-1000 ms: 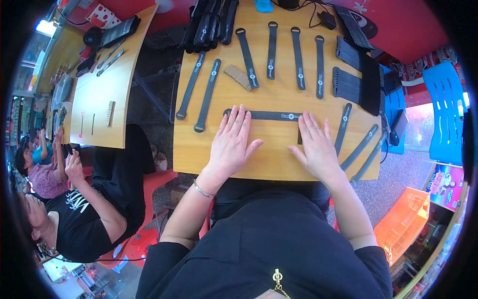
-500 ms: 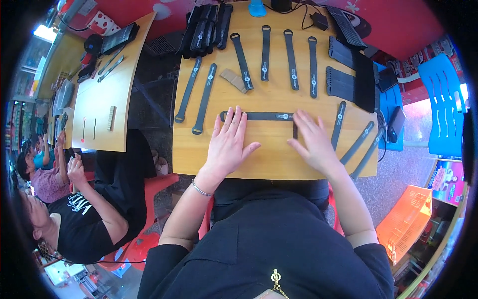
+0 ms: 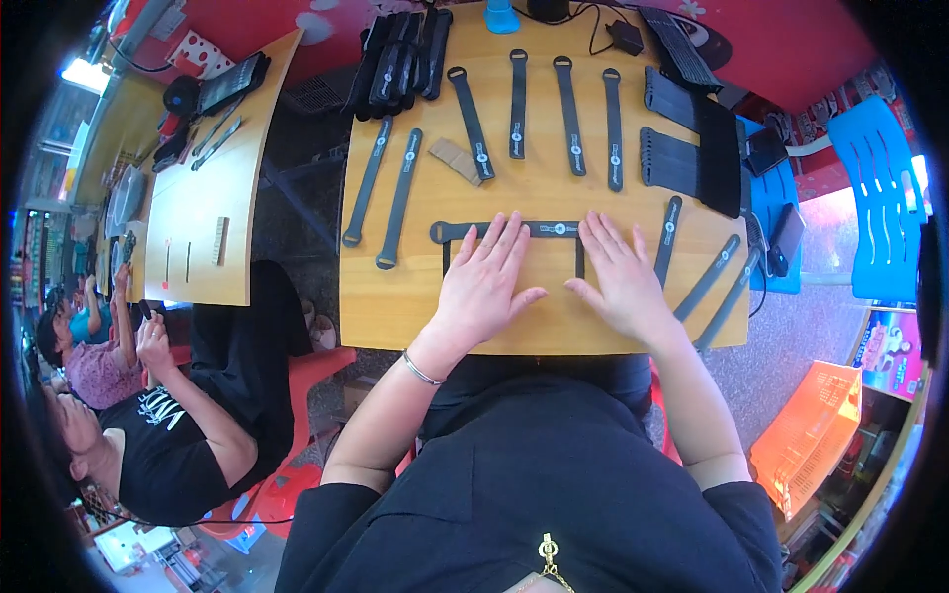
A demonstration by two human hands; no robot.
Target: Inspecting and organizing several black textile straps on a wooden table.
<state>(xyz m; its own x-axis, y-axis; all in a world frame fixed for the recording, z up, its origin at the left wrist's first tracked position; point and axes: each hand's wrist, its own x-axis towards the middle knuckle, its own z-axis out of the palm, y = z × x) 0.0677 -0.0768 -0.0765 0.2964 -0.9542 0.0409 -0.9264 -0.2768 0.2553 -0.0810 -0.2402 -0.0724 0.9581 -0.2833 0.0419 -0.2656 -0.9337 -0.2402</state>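
A dark strap (image 3: 554,228) with a ring at its left end and a pale printed mark lies crosswise on the wooden table (image 3: 395,316). My left hand (image 3: 484,287) rests flat across its middle, fingers stretched out and covering part of it. At the strap's right end lies my right hand (image 3: 625,282), also flat, its fingertips hiding that end. Below the strap, a short dark line (image 3: 446,259) shows left of my left hand, and another dark line (image 3: 579,259) runs beside my right thumb. Neither hand grips anything.
Several similar straps (image 3: 519,104) are spread around, beyond and to both sides. Bundled black straps (image 3: 403,64), a brown folded piece (image 3: 456,160) and dark strap stacks (image 3: 670,163) lie farther off. Blue chair (image 3: 875,198) and orange crate (image 3: 806,435) stand right; a person (image 3: 188,425) sits left.
My left hand has slid right along the strap, uncovering its ring end and the left dark line. My right hand stays at the right end, flat. The strap appears nearly unmoved.
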